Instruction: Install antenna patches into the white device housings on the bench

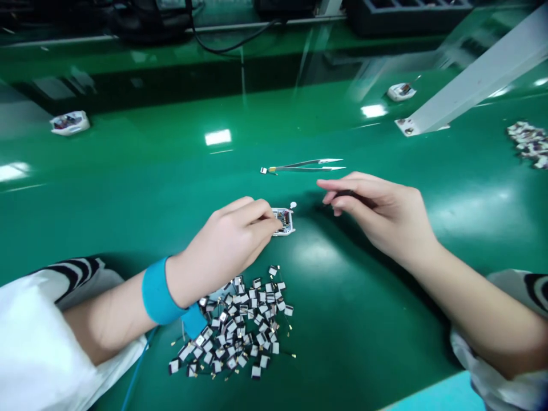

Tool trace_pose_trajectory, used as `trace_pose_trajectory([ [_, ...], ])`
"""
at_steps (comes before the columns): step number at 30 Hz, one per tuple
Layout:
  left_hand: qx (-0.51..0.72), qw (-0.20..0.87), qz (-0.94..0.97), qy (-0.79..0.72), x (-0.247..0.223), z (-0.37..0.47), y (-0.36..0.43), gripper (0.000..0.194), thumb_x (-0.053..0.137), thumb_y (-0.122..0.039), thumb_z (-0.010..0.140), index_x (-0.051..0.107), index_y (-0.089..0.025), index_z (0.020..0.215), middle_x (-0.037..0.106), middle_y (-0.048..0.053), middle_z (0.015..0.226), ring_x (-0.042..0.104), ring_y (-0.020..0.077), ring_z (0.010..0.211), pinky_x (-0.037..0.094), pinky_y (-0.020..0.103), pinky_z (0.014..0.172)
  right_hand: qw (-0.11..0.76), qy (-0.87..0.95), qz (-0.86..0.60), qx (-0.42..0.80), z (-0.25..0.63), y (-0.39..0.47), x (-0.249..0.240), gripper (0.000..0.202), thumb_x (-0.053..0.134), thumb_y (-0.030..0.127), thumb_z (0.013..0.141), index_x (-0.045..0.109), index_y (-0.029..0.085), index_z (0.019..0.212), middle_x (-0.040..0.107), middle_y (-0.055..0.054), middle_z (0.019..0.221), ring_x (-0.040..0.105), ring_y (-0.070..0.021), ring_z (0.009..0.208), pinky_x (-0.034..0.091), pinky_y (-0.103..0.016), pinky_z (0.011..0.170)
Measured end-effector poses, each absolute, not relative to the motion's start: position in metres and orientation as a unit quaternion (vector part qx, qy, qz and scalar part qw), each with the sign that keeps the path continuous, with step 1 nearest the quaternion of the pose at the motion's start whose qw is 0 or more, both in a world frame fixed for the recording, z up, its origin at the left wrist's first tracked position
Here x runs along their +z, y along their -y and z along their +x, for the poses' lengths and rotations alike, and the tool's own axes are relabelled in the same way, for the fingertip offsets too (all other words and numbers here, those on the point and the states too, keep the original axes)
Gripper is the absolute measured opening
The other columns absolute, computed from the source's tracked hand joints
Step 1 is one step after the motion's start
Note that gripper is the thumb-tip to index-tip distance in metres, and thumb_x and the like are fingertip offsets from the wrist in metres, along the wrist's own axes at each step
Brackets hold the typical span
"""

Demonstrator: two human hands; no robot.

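Between thumb and fingers, my left hand grips a small white electronic device housing with its circuit board showing. The left fingers hide much of the housing. A round white tab sticks out at its upper right corner. Right of it, my right hand hovers with index finger stretched and thumb apart, and no object shows between them. Metal tweezers lie beyond both hands, tips to the right. A small white-and-black part with a short lead rests at their yellow end.
A pile of small white-and-black parts with leads spreads below my left hand. White housings stand at the far left and far right. A slanted white post rises at right, near another pile. A blue wrist strap trails a cord.
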State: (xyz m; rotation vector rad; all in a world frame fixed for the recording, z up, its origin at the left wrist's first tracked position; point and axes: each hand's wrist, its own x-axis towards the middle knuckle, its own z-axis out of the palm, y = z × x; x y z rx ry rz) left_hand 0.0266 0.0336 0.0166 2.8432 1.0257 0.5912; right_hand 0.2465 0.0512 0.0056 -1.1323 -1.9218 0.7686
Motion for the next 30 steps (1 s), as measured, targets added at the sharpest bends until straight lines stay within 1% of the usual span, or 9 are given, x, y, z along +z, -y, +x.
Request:
trace_pose_trajectory([
  [3, 0.198, 0.026, 0.923, -0.329, 0.016, 0.027, -0.034, 0.018, 0.044, -0.016, 0.083, 0.063, -0.015, 0.081, 0.059, 0.003, 0.077, 0.053, 0.0127, 0.069, 0.045, 0.024, 0.061, 0.422, 0.678, -0.466, 0.38, 0.243, -0.043, 0.007, 0.016, 0.063, 0.019, 0.069, 0.062, 0.02, 0.085, 0.063, 0.003, 0.071, 0.058, -0.007, 0.056, 0.05, -0.019, 0.054],
  [6, 0.195, 0.02, 0.923, -0.33, 0.015, 0.027, -0.034, 0.019, 0.043, -0.016, 0.083, 0.062, -0.015, 0.081, 0.059, 0.003, 0.076, 0.053, 0.0125, 0.069, 0.045, 0.024, 0.062, 0.437, 0.66, -0.459, 0.403, 0.236, -0.037, 0.009, 0.013, 0.07, 0.018, 0.06, 0.06, 0.018, 0.068, 0.064, 0.003, 0.067, 0.062, -0.0098, 0.063, 0.053, -0.018, 0.058],
  [8, 0.193, 0.021, 0.923, -0.331, 0.014, 0.027, -0.034, 0.019, 0.043, -0.017, 0.083, 0.062, -0.015, 0.081, 0.058, 0.003, 0.076, 0.053, 0.0125, 0.069, 0.045, 0.024, 0.063, 0.416, 0.688, -0.447, 0.393, 0.233, -0.035, 0.012, 0.009, 0.07, 0.018, 0.06, 0.062, 0.018, 0.063, 0.065, 0.003, 0.07, 0.062, -0.0097, 0.068, 0.053, -0.018, 0.063],
  [10, 0.19, 0.024, 0.923, -0.333, 0.014, 0.027, -0.034, 0.019, 0.043, -0.017, 0.083, 0.062, -0.015, 0.081, 0.058, 0.003, 0.076, 0.053, 0.0127, 0.069, 0.044, 0.024, 0.062, 0.391, 0.712, -0.437, 0.385, 0.231, -0.034, 0.015, 0.006, 0.069, 0.019, 0.062, 0.063, 0.018, 0.065, 0.065, 0.003, 0.073, 0.062, -0.0088, 0.07, 0.053, -0.017, 0.064],
  [12, 0.187, 0.026, 0.923, -0.335, 0.014, 0.027, -0.034, 0.02, 0.043, -0.018, 0.083, 0.062, -0.016, 0.082, 0.058, 0.003, 0.076, 0.053, 0.0126, 0.069, 0.044, 0.024, 0.062, 0.388, 0.714, -0.437, 0.386, 0.23, -0.033, 0.017, 0.005, 0.067, 0.019, 0.065, 0.064, 0.019, 0.069, 0.066, 0.004, 0.076, 0.062, -0.0079, 0.071, 0.053, -0.016, 0.066],
  [17, 0.173, 0.018, 0.923, -0.343, 0.015, 0.027, -0.034, 0.021, 0.041, -0.019, 0.084, 0.062, -0.017, 0.081, 0.058, 0.001, 0.077, 0.053, 0.0116, 0.069, 0.042, 0.023, 0.061, 0.462, 0.691, -0.439, 0.341, 0.221, -0.029, 0.016, 0.009, 0.065, 0.016, 0.067, 0.061, 0.02, 0.074, 0.065, 0.006, 0.076, 0.062, -0.0088, 0.07, 0.054, -0.019, 0.067],
  [22, 0.168, 0.017, 0.923, -0.346, 0.016, 0.028, -0.034, 0.022, 0.041, -0.019, 0.084, 0.062, -0.017, 0.079, 0.058, 0.001, 0.077, 0.053, 0.0115, 0.069, 0.042, 0.023, 0.061, 0.492, 0.705, -0.424, 0.285, 0.213, -0.028, 0.008, 0.013, 0.064, 0.013, 0.067, 0.058, 0.021, 0.074, 0.064, 0.006, 0.075, 0.062, -0.0103, 0.072, 0.055, -0.021, 0.065],
  [26, 0.166, 0.022, 0.922, -0.35, 0.016, 0.028, -0.035, 0.022, 0.04, -0.02, 0.084, 0.061, -0.019, 0.078, 0.058, 0.0, 0.076, 0.053, 0.0115, 0.069, 0.042, 0.023, 0.061, 0.503, 0.696, -0.425, 0.285, 0.213, -0.03, 0.006, 0.011, 0.064, 0.014, 0.068, 0.056, 0.02, 0.074, 0.063, 0.003, 0.076, 0.062, -0.0124, 0.073, 0.056, -0.026, 0.065],
  [30, 0.163, 0.018, 0.923, -0.348, 0.016, 0.027, -0.035, 0.022, 0.039, -0.021, 0.085, 0.06, -0.019, 0.079, 0.058, 0.0, 0.077, 0.053, 0.0118, 0.069, 0.042, 0.024, 0.061, 0.509, 0.697, -0.417, 0.286, 0.213, -0.03, 0.007, 0.011, 0.064, 0.014, 0.068, 0.056, 0.019, 0.074, 0.063, 0.003, 0.076, 0.062, -0.0113, 0.072, 0.056, -0.024, 0.065],
])
